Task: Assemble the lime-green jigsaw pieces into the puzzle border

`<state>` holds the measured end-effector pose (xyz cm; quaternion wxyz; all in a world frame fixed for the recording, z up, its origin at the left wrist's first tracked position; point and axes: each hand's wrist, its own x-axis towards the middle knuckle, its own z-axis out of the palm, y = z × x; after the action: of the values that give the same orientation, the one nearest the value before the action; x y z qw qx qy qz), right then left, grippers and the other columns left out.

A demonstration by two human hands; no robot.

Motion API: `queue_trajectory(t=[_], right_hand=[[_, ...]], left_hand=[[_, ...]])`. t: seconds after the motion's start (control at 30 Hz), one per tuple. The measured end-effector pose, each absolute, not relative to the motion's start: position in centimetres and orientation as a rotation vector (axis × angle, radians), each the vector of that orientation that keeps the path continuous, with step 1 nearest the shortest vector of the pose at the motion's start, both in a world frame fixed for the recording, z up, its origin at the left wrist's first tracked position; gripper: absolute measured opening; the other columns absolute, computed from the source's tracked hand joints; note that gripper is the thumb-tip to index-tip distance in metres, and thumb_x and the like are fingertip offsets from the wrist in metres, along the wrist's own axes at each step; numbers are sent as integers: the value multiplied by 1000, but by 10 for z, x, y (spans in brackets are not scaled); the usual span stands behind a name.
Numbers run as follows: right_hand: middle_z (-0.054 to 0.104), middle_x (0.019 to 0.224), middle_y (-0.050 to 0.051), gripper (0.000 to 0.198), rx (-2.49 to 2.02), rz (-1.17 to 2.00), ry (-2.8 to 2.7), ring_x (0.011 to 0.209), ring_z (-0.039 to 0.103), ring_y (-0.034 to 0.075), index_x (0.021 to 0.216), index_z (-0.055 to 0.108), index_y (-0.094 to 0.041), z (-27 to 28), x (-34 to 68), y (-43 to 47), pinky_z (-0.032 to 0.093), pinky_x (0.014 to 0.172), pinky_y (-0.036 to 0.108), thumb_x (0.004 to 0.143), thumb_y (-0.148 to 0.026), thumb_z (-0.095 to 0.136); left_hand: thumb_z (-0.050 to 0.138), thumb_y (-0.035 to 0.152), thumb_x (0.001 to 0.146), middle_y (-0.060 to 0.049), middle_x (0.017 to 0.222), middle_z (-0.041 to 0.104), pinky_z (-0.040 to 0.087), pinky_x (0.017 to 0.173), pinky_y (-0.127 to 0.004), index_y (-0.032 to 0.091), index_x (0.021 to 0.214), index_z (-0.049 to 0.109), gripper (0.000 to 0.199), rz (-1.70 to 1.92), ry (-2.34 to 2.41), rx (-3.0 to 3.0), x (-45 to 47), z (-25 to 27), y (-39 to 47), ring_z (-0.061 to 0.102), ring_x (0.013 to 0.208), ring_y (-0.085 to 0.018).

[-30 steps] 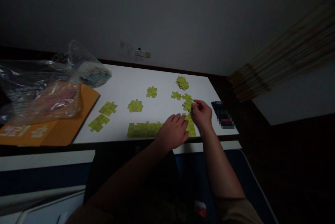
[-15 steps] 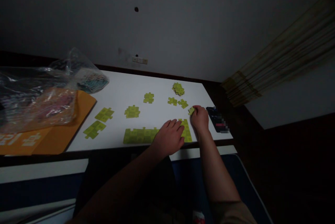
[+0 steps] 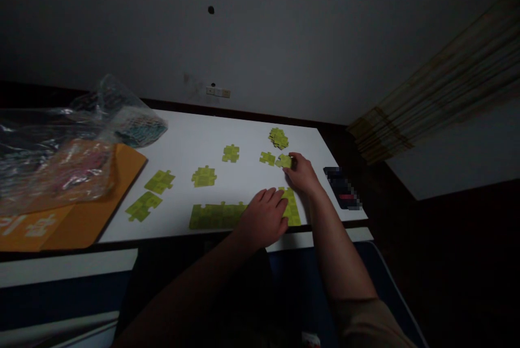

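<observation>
My left hand point(image 3: 262, 218) lies flat across a joined strip of yellow-green jigsaw pieces point(image 3: 217, 215) at the table's front edge. Its fingers are stretched out and cover part of the strip. My right hand point(image 3: 303, 174) has its thumb and fingers closed on the edge of a green puzzle piece point(image 3: 284, 161). Just left of that lies a loose piece point(image 3: 267, 159). Behind them is a stacked pile of pieces point(image 3: 278, 138). The piece that lay loose in this spot is not distinct from the one in my fingers.
On the white table point(image 3: 182, 142) are more green pieces: one at the back point(image 3: 231, 153), a cluster point(image 3: 204, 176), and two at left point(image 3: 160, 181). An orange envelope point(image 3: 85, 223) and clear plastic bags point(image 3: 60, 169) cover the left end. A phone point(image 3: 342, 188) lies at the right edge.
My right hand has moved left and away from me, carrying its puzzle piece over to where a loose piece lay. My left hand stays on the strip. The view has shifted slightly.
</observation>
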<state>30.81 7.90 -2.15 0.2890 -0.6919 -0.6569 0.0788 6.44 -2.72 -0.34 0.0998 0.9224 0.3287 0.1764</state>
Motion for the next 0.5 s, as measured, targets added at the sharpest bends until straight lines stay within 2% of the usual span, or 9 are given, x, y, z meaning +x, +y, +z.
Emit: queue_trajectory(t=[0.17, 0.27, 0.33, 0.5], right_hand=[[81, 111, 10, 49, -1647, 452, -1424, 91, 76, 27, 137, 73, -23, -15, 305, 50, 62, 89, 44, 91, -38, 71], [81, 100, 6, 51, -1549, 629, -1261, 82, 73, 23, 133, 74, -23, -13, 305, 35, 61, 81, 40, 86, -41, 79], [82, 98, 6, 45, -1515, 708, -1208, 84, 74, 24, 125, 78, -23, -12, 308, 30, 61, 82, 40, 85, -45, 80], [87, 116, 9, 35, -1491, 773, -1352, 103, 79, 28, 117, 87, -26, -5, 315, 34, 62, 98, 48, 91, -47, 76]], left_hand=[[57, 41, 112, -16, 165, 65, 42, 131, -51, 17, 149, 67, 45, 528, 969, 2719, 65, -5, -27, 56, 155, -34], [59, 41, 111, -16, 164, 65, 43, 131, -52, 16, 149, 67, 45, 544, 963, 2719, 65, -5, -27, 57, 154, -35], [59, 41, 111, -17, 164, 65, 44, 130, -53, 16, 149, 67, 46, 544, 957, 2720, 65, -4, -26, 58, 153, -36], [59, 39, 111, -18, 165, 64, 43, 131, -53, 14, 151, 67, 48, 532, 944, 2721, 64, -4, -26, 57, 154, -36]])
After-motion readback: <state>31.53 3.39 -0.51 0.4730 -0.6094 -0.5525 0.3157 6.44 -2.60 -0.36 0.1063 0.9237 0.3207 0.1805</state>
